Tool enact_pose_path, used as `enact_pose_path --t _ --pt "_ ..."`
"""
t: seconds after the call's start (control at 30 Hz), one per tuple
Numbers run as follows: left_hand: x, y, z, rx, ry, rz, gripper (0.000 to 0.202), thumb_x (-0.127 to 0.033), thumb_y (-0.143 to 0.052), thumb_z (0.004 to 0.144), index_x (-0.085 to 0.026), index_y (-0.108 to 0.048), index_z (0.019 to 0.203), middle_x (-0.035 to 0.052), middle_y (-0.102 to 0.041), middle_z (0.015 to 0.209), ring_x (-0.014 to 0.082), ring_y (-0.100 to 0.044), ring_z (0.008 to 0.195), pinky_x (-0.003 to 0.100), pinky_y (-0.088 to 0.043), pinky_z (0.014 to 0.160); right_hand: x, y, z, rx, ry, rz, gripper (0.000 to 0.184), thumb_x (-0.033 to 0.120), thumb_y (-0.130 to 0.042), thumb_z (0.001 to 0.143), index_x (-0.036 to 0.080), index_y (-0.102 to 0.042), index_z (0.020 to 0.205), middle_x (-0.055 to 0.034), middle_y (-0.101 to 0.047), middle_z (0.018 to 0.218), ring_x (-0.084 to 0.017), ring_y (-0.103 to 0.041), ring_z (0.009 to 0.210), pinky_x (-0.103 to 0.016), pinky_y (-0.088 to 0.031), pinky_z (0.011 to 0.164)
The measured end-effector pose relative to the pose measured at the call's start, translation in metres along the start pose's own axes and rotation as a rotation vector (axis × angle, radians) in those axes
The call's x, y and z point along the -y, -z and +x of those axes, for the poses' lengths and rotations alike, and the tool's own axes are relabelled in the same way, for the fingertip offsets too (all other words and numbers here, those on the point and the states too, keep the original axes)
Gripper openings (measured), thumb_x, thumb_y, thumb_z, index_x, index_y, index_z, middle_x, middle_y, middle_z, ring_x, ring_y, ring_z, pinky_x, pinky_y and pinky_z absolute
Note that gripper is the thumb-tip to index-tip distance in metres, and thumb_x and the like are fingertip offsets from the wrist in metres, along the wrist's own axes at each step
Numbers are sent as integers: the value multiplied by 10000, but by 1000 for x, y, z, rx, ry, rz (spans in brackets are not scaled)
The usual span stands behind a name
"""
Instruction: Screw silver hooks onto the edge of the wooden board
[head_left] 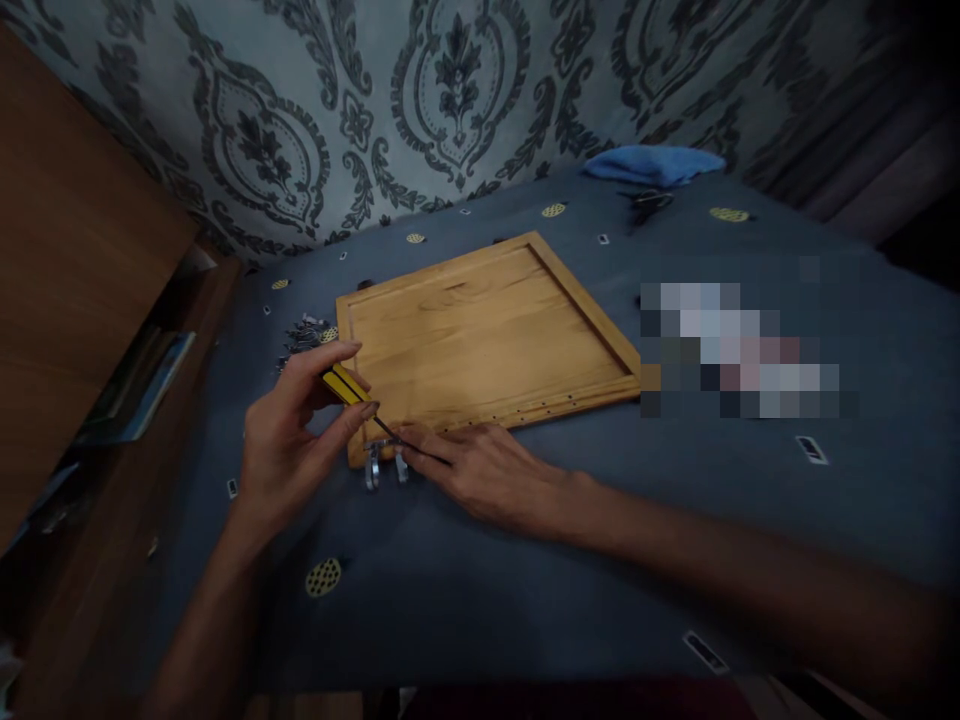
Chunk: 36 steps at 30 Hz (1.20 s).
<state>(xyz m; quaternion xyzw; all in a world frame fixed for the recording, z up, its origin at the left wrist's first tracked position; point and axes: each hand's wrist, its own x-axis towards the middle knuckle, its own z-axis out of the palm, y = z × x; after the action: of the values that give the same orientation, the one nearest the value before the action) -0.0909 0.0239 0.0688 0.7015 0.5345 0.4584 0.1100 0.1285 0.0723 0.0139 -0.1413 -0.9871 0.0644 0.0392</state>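
Observation:
A shallow wooden tray [487, 335] with a raised rim lies on a dark blue bed cover. My left hand [289, 440] is closed round the yellow-and-black handle of a small screwdriver [346, 386], whose thin shaft slants down to the tray's near left corner. There a small metal fitting [384, 462] with two loops hangs off the rim. My right hand [480, 470] lies low beside it, fingers pressed against the tray's near edge at the fitting. A row of small holes [525, 410] runs along that near rim.
A small heap of metal parts [304, 335] sits left of the tray. A blue cloth [652, 163] and a dark tool [646, 203] lie at the far right. A wooden cabinet [67, 300] stands at the left, patterned wall behind. A blurred patch covers something right of the tray.

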Motion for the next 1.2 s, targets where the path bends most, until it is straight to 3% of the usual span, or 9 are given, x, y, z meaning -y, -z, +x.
enact_pose_path --t 0.47,0.83,1.0,1.2 --pt "4 -2 1 -17 -48 61 461 -292 -827 872 -301 -681 1308 24 -719 1194 166 -727 902 275 -622 785 -2 -2 -1 -27 27 49 530 31 -534 933 201 -569 1434 -153 -501 1603 -270 -733 1054 -422 -637 772" --pt "3 -1 2 45 -52 55 488 -257 -787 899 -305 -642 1362 48 -705 1241 179 -734 951 288 -644 807 0 1 -1 6 15 11 554 23 -523 926 190 -570 1452 -151 -507 1600 -302 -739 1056 -430 -644 747" --pt "3 -6 2 -34 -88 80 470 -228 -830 858 -291 -674 1297 19 -701 1176 157 -723 940 253 -643 797 -2 -4 -2 -59 25 83 545 11 -508 928 196 -573 1437 -171 -523 1579 -274 -737 1041 -420 -632 785" --pt "-3 -6 3 0 -4 -39 467 -220 -820 870 -269 -662 1307 22 -737 1064 152 -753 875 247 -649 794 -3 -9 -4 -124 26 126 541 23 -520 939 219 -564 1442 -161 -514 1582 -261 -707 1134 -405 -616 854"
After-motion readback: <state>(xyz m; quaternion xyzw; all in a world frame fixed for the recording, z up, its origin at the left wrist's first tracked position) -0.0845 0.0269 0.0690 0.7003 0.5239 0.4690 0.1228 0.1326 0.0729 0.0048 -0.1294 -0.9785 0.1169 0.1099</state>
